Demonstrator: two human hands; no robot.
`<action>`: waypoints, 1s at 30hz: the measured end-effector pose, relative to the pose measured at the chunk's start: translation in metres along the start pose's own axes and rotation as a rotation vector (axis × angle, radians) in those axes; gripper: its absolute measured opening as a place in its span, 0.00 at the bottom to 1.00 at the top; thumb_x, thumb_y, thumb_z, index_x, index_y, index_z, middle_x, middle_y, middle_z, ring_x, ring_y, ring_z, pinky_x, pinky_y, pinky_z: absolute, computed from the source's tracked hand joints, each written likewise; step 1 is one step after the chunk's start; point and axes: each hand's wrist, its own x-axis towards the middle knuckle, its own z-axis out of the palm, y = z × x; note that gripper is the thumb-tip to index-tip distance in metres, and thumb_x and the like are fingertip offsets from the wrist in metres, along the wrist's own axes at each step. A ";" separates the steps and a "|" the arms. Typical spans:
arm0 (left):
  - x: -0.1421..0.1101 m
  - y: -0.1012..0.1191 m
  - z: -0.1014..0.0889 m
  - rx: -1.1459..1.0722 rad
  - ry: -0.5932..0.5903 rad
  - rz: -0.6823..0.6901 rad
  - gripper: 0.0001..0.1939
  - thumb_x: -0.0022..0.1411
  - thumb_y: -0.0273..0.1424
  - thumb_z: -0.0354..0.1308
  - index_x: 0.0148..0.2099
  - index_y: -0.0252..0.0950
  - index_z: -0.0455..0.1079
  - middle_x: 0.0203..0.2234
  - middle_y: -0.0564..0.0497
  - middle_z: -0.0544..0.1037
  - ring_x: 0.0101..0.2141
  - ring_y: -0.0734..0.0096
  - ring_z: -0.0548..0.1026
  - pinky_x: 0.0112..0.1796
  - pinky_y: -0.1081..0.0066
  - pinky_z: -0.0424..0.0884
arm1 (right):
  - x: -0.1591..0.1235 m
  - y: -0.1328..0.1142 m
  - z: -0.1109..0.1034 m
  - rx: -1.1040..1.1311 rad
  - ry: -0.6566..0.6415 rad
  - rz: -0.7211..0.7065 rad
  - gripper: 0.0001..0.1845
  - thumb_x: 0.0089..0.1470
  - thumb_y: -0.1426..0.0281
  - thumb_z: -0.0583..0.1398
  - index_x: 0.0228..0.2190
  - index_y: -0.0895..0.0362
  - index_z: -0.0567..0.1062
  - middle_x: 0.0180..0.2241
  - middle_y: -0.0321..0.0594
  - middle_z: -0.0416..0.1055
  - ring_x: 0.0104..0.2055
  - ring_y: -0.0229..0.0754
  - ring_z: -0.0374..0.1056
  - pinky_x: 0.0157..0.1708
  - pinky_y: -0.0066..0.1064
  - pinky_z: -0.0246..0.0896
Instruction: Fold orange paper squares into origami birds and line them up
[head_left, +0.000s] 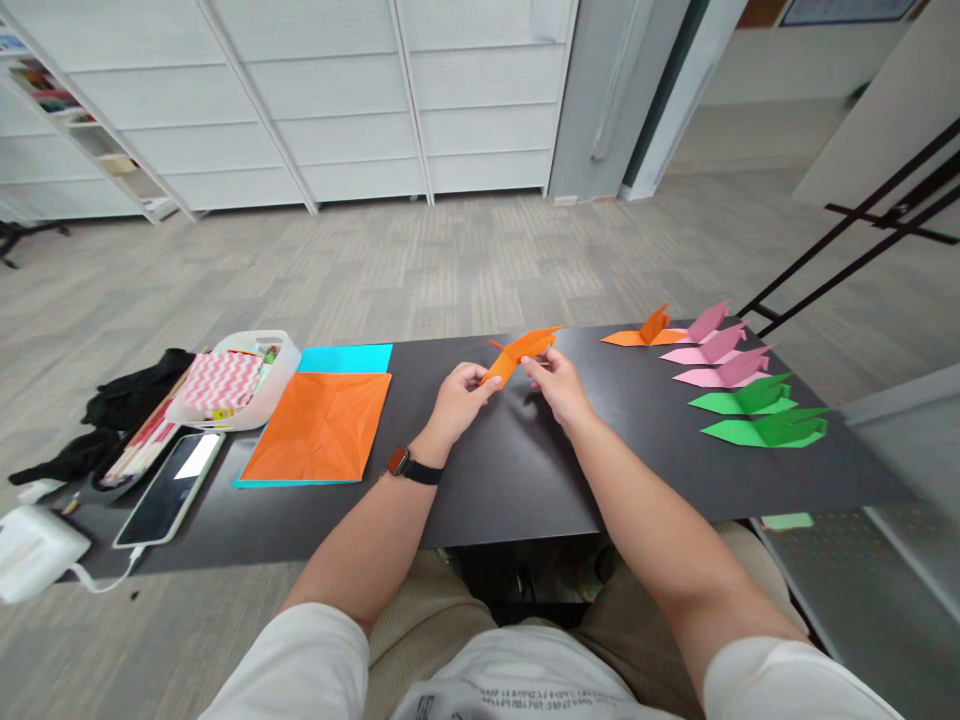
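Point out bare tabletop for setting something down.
Free: between left forearm and right forearm; between right forearm and green paper figures; narrower, between orange sheet and left hand. Crowded: around phone, basket and black cloth.

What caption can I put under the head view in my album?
Left hand and right hand hold an orange origami bird, with six colourful paper birds lined up at right.
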 end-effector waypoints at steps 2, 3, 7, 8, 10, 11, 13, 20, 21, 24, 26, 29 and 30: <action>0.000 0.000 -0.001 0.034 0.000 0.025 0.19 0.60 0.48 0.70 0.35 0.37 0.75 0.36 0.50 0.76 0.32 0.72 0.74 0.32 0.72 0.74 | -0.002 -0.003 -0.001 -0.040 0.055 -0.128 0.22 0.52 0.49 0.68 0.42 0.51 0.79 0.40 0.40 0.77 0.40 0.44 0.71 0.40 0.35 0.69; 0.000 0.001 -0.002 0.035 -0.018 0.033 0.20 0.61 0.49 0.69 0.35 0.37 0.75 0.36 0.50 0.77 0.33 0.71 0.75 0.34 0.71 0.75 | -0.003 -0.005 -0.002 -0.067 0.070 -0.181 0.21 0.53 0.50 0.67 0.41 0.51 0.80 0.41 0.40 0.78 0.41 0.44 0.72 0.43 0.36 0.69; 0.002 0.003 -0.002 -0.124 -0.122 -0.080 0.29 0.68 0.58 0.55 0.36 0.36 0.75 0.34 0.48 0.80 0.36 0.67 0.78 0.41 0.67 0.77 | -0.009 -0.014 -0.006 -0.187 0.017 -0.312 0.15 0.57 0.52 0.65 0.37 0.49 0.82 0.40 0.41 0.77 0.42 0.47 0.72 0.43 0.38 0.69; 0.003 0.003 -0.002 -0.173 -0.117 -0.124 0.29 0.68 0.59 0.54 0.37 0.36 0.74 0.33 0.47 0.80 0.35 0.67 0.78 0.40 0.67 0.77 | -0.011 -0.017 -0.007 -0.218 -0.020 -0.343 0.14 0.58 0.52 0.65 0.35 0.49 0.82 0.39 0.41 0.77 0.41 0.47 0.72 0.42 0.38 0.69; 0.004 0.002 -0.001 -0.221 -0.056 -0.146 0.24 0.65 0.55 0.61 0.41 0.37 0.74 0.35 0.49 0.81 0.34 0.68 0.79 0.38 0.69 0.76 | -0.014 -0.021 -0.009 -0.275 -0.099 -0.403 0.13 0.60 0.54 0.64 0.35 0.49 0.82 0.37 0.41 0.76 0.39 0.46 0.71 0.41 0.38 0.68; 0.004 0.002 -0.001 -0.228 -0.044 -0.142 0.22 0.65 0.53 0.63 0.42 0.38 0.74 0.36 0.50 0.81 0.35 0.68 0.79 0.38 0.70 0.76 | -0.015 -0.022 -0.010 -0.300 -0.129 -0.434 0.12 0.61 0.56 0.63 0.36 0.49 0.82 0.36 0.40 0.76 0.38 0.46 0.70 0.41 0.38 0.68; 0.004 0.003 0.000 -0.253 -0.052 -0.138 0.20 0.63 0.48 0.66 0.49 0.41 0.74 0.39 0.51 0.82 0.36 0.68 0.80 0.39 0.70 0.77 | -0.017 -0.024 -0.012 -0.371 -0.195 -0.492 0.11 0.62 0.58 0.63 0.35 0.50 0.82 0.35 0.40 0.75 0.38 0.45 0.70 0.42 0.38 0.67; -0.002 0.010 0.002 -0.264 -0.215 -0.173 0.27 0.61 0.51 0.68 0.55 0.39 0.78 0.42 0.46 0.84 0.39 0.61 0.82 0.41 0.64 0.79 | -0.028 -0.030 -0.027 -0.483 -0.252 -0.470 0.09 0.63 0.61 0.64 0.34 0.51 0.81 0.33 0.38 0.75 0.36 0.44 0.71 0.41 0.36 0.65; -0.002 0.009 0.002 -0.266 -0.239 -0.178 0.29 0.60 0.52 0.68 0.56 0.38 0.78 0.41 0.46 0.84 0.39 0.61 0.82 0.42 0.63 0.79 | -0.032 -0.030 -0.031 -0.476 -0.229 -0.463 0.09 0.62 0.61 0.64 0.33 0.51 0.81 0.32 0.37 0.75 0.35 0.43 0.70 0.39 0.36 0.65; -0.004 0.007 0.003 -0.218 -0.280 -0.174 0.32 0.60 0.53 0.68 0.58 0.37 0.77 0.37 0.47 0.83 0.35 0.64 0.80 0.41 0.63 0.79 | -0.047 -0.028 -0.055 -0.470 -0.068 -0.425 0.11 0.61 0.58 0.65 0.31 0.50 0.80 0.31 0.37 0.75 0.34 0.44 0.70 0.37 0.35 0.65; -0.004 0.007 0.002 -0.175 -0.285 -0.154 0.32 0.60 0.54 0.68 0.58 0.38 0.77 0.37 0.47 0.84 0.35 0.65 0.80 0.41 0.65 0.78 | -0.059 -0.028 -0.081 -0.472 0.182 -0.404 0.13 0.62 0.55 0.65 0.32 0.50 0.81 0.36 0.40 0.76 0.38 0.45 0.71 0.38 0.36 0.66; -0.004 0.008 0.002 -0.158 -0.274 -0.133 0.31 0.60 0.52 0.68 0.58 0.38 0.77 0.38 0.47 0.83 0.36 0.65 0.79 0.40 0.66 0.77 | -0.074 -0.034 -0.132 -0.486 0.602 -0.393 0.14 0.61 0.54 0.64 0.32 0.51 0.80 0.37 0.41 0.75 0.39 0.47 0.70 0.38 0.36 0.66; -0.004 0.008 0.001 -0.158 -0.271 -0.129 0.30 0.60 0.52 0.69 0.57 0.38 0.77 0.38 0.47 0.83 0.36 0.66 0.79 0.40 0.66 0.77 | -0.077 -0.038 -0.150 -0.501 0.702 -0.398 0.14 0.61 0.55 0.63 0.32 0.51 0.79 0.36 0.41 0.74 0.39 0.47 0.69 0.39 0.37 0.66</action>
